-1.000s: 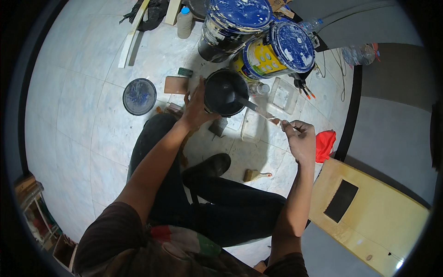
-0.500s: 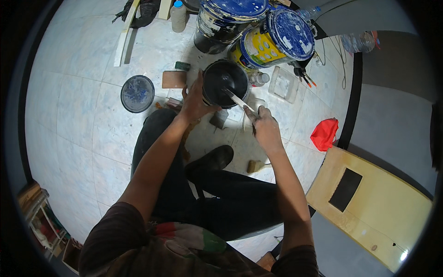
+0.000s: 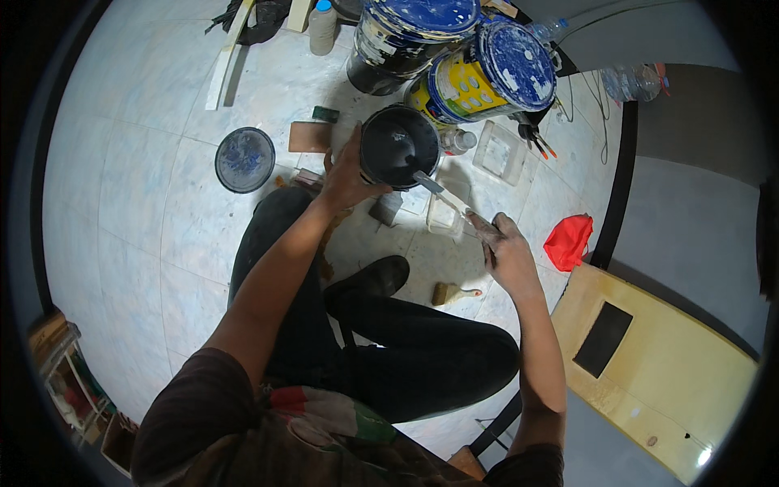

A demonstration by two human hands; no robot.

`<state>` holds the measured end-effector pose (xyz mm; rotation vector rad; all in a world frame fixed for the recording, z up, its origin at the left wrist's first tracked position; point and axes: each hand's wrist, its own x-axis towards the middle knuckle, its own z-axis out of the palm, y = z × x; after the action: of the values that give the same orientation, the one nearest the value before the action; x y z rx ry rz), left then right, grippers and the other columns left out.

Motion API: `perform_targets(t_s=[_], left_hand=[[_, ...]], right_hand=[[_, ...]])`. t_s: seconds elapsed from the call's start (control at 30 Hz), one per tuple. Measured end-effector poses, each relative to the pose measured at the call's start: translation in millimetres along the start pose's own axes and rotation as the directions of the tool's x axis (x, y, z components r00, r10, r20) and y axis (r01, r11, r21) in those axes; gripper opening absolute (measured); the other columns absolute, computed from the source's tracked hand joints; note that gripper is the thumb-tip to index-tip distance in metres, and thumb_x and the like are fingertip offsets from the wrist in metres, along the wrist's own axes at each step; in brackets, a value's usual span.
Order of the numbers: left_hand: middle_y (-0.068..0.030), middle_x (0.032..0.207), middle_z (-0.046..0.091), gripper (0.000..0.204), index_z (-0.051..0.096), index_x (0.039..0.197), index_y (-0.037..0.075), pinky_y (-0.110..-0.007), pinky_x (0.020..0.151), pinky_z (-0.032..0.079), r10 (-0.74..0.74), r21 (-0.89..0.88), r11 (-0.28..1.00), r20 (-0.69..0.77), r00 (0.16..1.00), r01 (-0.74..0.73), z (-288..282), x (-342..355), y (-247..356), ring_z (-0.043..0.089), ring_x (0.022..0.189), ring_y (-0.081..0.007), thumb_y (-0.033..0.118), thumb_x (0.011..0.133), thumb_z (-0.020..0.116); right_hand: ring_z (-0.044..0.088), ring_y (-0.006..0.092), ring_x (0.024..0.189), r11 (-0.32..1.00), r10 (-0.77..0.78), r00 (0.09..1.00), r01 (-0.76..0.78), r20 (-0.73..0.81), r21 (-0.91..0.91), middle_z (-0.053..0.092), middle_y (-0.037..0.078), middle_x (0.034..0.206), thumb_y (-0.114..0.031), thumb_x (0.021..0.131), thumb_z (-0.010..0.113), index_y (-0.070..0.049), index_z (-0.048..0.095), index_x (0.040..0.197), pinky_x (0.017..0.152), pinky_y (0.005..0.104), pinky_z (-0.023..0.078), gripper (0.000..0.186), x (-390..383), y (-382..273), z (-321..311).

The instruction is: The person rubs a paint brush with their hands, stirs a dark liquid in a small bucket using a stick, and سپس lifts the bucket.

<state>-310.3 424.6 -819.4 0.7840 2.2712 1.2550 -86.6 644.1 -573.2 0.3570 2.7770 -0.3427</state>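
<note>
My left hand [image 3: 347,177] is wrapped round the near left side of a small black bucket [image 3: 380,146], whose inside is dark and wet-looking. In my right hand [image 3: 505,247], smeared with grey, is a pale flat stick [image 3: 451,200] with a dark-coated end. That end rests at the bucket's near right rim, and the fingers hold the other end. A round dark lid [image 3: 245,161] with blue smears lies left of the bucket. Beside my left hand are a brown block [image 3: 309,137] and a small green block [image 3: 326,114].
Two large blue-lidded paint pails, one dark [image 3: 375,61] and one yellow [image 3: 464,85], stand beyond the bucket. Nearby are a small jar [image 3: 459,142], a clear tray [image 3: 498,154] and a paintbrush [image 3: 451,294]. Further right are a red bag [image 3: 568,242] and a yellowish panel [image 3: 657,381].
My right hand has moved right and toward me, drawing the stick's end from inside the bucket to its rim. The left hand keeps its hold on the bucket.
</note>
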Motion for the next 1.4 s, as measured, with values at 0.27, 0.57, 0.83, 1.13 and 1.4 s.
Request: perform_targets(t_s=[0.27,0.57,0.83,1.13,1.4], left_hand=[[-0.0208,0.173,0.031,0.154,0.0,0.172,0.006,-0.074,0.122,0.015,0.017,-0.057,0.998,0.003,1.0,-0.017,-3.8,-1.5,-1.4,0.031,0.159,-0.04,0.052,0.062,0.098],[-0.02,0.172,0.032,0.155,0.0,0.172,0.008,-0.074,0.122,0.014,-0.058,0.002,0.998,0.025,0.998,0.058,-1.7,-0.4,6.7,0.031,0.159,-0.0391,0.051,0.061,0.099],[-0.0198,0.171,0.034,0.153,0.001,0.172,0.007,-0.067,0.125,0.01,0.002,-0.133,0.991,0.002,1.0,-0.002,-4.2,-2.3,3.4,0.029,0.16,-0.0377,0.046,0.061,0.1],[-0.02,0.17,0.035,0.153,0.002,0.172,0.006,-0.065,0.125,0.015,0.024,-0.13,0.991,-0.009,1.0,-0.025,-2.0,-0.4,1.8,0.033,0.158,-0.0394,0.045,0.061,0.099],[-0.0203,0.17,0.035,0.154,0.002,0.172,0.007,-0.067,0.125,0.015,-0.053,-0.02,0.998,0.037,0.998,0.054,-7.1,0.5,12.6,0.033,0.158,-0.0388,0.047,0.06,0.1]], right_hand=[[0.063,0.0352,0.093,0.999,-0.043,0.989,0.043,-0.144,-0.001,0.054,0.017,0.098,0.003,0.084,0.068,-0.017,0.064,0.149,0.079,0.0465,0.055,0.069,23.1,0.0,12.6],[0.066,0.0344,0.102,0.987,-0.065,0.998,0.067,0.015,-0.148,0.056,0.016,0.108,0.0,0.084,0.067,-0.023,0.06,0.153,0.086,0.0456,0.06,0.073,29.6,8.5,20.2],[0.061,0.0316,0.094,0.978,-0.124,0.992,0.118,-0.022,-0.174,0.053,0.013,0.097,-0.003,0.083,0.07,-0.021,0.067,0.147,0.084,0.0466,0.053,0.066,12.8,9.3,-29.5],[0.06,0.0308,0.093,0.937,-0.245,0.955,0.19,-0.164,-0.295,0.055,0.014,0.098,-0.008,0.087,0.072,-0.017,0.066,0.147,0.082,0.0426,0.047,0.061,72.8,8.9,14.4],[0.063,0.0347,0.109,0.942,-0.154,0.986,0.167,0.068,-0.29,0.052,0.017,0.114,0.004,0.082,0.064,-0.017,0.059,0.153,0.087,0.045,0.06,0.075,76.7,17.8,27.2]])
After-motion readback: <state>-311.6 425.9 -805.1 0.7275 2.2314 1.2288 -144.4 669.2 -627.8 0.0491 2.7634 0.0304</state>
